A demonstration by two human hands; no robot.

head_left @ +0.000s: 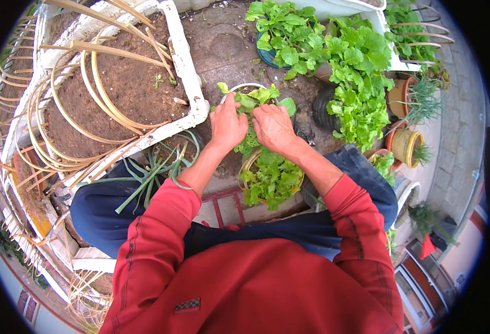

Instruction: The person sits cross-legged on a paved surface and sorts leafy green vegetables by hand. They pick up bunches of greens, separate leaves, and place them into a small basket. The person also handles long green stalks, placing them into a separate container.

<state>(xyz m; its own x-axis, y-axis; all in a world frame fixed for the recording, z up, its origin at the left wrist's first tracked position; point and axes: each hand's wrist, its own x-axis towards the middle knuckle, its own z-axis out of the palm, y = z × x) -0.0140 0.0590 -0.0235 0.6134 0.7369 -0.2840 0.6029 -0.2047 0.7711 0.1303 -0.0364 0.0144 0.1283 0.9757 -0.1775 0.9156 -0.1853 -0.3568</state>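
My left hand [228, 124] and my right hand [273, 127] are close together among leafy greens [265, 95] that grow in a round pot with a pale rim [249, 85]. The fingers of both hands are bent down into the leaves, and the fingertips are partly hidden; whether they grip a leaf or stem cannot be told. Just below the hands, nearer my body, stands another round pot of frilly lettuce [273, 177]. A single rounded green leaf [287, 106] shows beside my right hand.
At left, a white foam planter [194, 79] of soil carries bent bamboo strips [98, 83]. Long onion-like leaves [149, 179] lie over my left knee. More potted greens [353, 75] crowd the right, beside terracotta [398, 98] and yellow pots [405, 147].
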